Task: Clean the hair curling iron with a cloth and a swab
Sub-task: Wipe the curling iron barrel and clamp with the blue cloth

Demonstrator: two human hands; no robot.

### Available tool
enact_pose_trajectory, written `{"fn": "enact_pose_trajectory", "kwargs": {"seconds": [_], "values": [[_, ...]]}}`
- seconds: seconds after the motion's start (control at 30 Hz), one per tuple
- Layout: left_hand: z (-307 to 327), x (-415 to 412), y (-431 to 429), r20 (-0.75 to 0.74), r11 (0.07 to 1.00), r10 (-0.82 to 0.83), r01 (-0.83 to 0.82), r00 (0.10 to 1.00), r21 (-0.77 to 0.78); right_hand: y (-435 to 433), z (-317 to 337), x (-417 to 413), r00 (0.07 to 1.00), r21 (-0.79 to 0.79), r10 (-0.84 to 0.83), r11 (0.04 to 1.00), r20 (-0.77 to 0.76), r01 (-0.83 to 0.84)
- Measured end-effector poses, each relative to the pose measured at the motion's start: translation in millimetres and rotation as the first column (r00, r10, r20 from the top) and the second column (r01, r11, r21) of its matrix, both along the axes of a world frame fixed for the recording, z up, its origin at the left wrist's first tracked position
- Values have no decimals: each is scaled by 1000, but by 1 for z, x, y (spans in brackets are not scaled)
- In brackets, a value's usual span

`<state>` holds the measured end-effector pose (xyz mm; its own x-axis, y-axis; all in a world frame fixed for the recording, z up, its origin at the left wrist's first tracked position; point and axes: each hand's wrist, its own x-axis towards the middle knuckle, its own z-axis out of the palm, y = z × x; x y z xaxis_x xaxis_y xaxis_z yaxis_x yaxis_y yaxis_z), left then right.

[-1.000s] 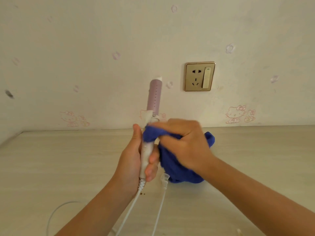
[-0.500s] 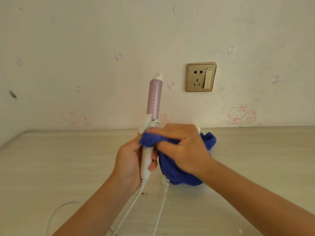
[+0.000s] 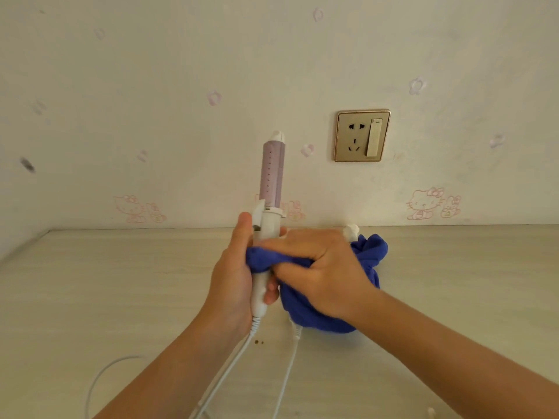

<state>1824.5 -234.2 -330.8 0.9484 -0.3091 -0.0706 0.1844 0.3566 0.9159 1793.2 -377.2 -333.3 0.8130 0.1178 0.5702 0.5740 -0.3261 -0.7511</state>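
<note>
Left hand [image 3: 233, 279] grips the iron [image 3: 267, 222] by its handle, upright, barrel pointing to twelve o'clock. Right hand [image 3: 320, 273] clutches the blue cloth [image 3: 320, 319] against the handle from three o'clock. Beyond, at one o'clock, a wall socket [image 3: 362, 136].

The blue cloth [image 3: 317, 300] has been drawn down the curling iron [image 3: 270, 213] by the right hand [image 3: 317, 267]. A second ago the cloth was pressed just under the white collar at the base of the lilac barrel; now it is wrapped lower on the white handle, and the collar and the upper part of the handle have been uncovered. The left hand [image 3: 236, 276] has been shifted as well: its thumb is now laid higher, beside the clamp lever. The iron is seen a little more upright than before. A small white object [image 3: 351, 231] has been exposed behind the right hand, at the far edge of the cloth.
</note>
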Motion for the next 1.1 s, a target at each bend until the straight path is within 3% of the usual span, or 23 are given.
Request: {"fn": "enact_pose_trajectory", "kwargs": {"seconds": [0.1,0.27,0.33,0.5,0.57,0.73,0.87,0.97,1.1], "values": [[1,0,1,3,996,79,-79,997,45,2,-2,0,999,-129,-26,991,25,29],[2,-8,-9,20,997,12,-14,1000,81,-19,11,9,961,74,-262,964,88,256],[2,-10,-11,25,993,58,-60,998,103,-19,10,8,969,72,-233,971,86,227],[8,-2,4,-87,993,116,-113,989,43,7,-11,0,1000,-125,24,992,0,-24],[7,-2,4,-78,990,140,-137,987,46,5,-10,3,999,-153,-28,988,44,34],[2,-9,-11,59,986,121,-127,991,107,-16,3,12,970,45,-222,975,101,218],[5,-1,2,-44,996,86,-86,995,4,2,-8,2,1000,-50,15,999,6,-14],[7,1,9,-102,998,54,-55,993,-8,8,-10,2,999,-129,36,991,1,-35],[2,-5,-1,-113,997,61,-65,992,-39,-8,2,9,978,-5,-186,982,89,188]]}}
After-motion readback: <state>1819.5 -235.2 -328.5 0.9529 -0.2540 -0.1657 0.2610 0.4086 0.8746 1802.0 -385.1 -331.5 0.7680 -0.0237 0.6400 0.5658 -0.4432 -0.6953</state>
